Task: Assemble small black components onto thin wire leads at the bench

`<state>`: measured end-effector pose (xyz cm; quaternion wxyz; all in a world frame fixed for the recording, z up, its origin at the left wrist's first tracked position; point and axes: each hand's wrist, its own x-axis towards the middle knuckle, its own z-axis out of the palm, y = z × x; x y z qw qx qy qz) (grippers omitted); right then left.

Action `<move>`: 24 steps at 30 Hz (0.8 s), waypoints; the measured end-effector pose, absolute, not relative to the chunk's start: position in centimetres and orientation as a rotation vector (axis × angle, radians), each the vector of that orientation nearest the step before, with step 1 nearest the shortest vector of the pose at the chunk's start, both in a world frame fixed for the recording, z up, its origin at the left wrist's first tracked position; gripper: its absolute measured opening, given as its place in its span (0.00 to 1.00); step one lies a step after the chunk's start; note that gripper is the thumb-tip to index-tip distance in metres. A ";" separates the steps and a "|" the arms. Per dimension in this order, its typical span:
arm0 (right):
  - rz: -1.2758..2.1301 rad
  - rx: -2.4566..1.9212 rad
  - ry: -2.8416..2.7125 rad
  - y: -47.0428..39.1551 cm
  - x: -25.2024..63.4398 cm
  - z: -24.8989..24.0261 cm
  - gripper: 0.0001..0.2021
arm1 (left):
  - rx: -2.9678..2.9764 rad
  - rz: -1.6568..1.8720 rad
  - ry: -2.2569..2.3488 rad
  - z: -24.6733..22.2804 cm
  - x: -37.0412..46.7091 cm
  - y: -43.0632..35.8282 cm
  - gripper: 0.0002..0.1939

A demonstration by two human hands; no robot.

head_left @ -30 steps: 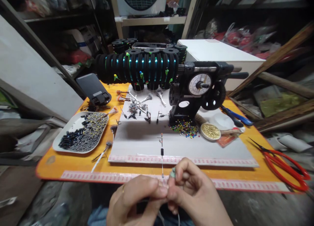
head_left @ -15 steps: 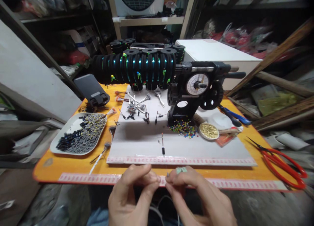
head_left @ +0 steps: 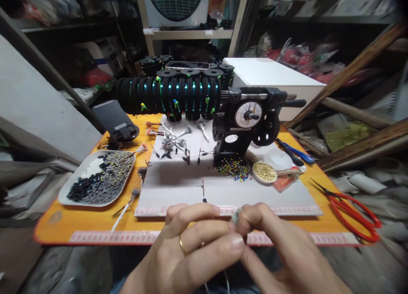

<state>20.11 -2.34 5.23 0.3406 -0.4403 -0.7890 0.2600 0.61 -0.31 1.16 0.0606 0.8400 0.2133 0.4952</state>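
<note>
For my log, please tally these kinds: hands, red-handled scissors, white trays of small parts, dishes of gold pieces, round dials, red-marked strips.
Hands, left hand and right hand: 2
Red-handled scissors: 1
White tray: 1
Gold-filled dish: 1
Round dial: 1
Strips, table-edge strip and board-edge strip: 2
Total: 8

A small, cramped workshop.
A yellow-orange bench (head_left: 79,219) carries a geared black machine (head_left: 247,134) with a dial (head_left: 241,115), a tray (head_left: 90,168) of small parts (head_left: 105,185) and red-handled scissors (head_left: 353,206); laden shelves (head_left: 191,34) (plastic bags (head_left: 298,55), boxes (head_left: 103,51)) crowd close around it.
</note>
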 end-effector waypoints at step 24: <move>0.750 -1.120 -2.098 -0.2 20.8 6.3 0.10 | 2.586 1.325 0.849 1.4 0.4 0.5 0.17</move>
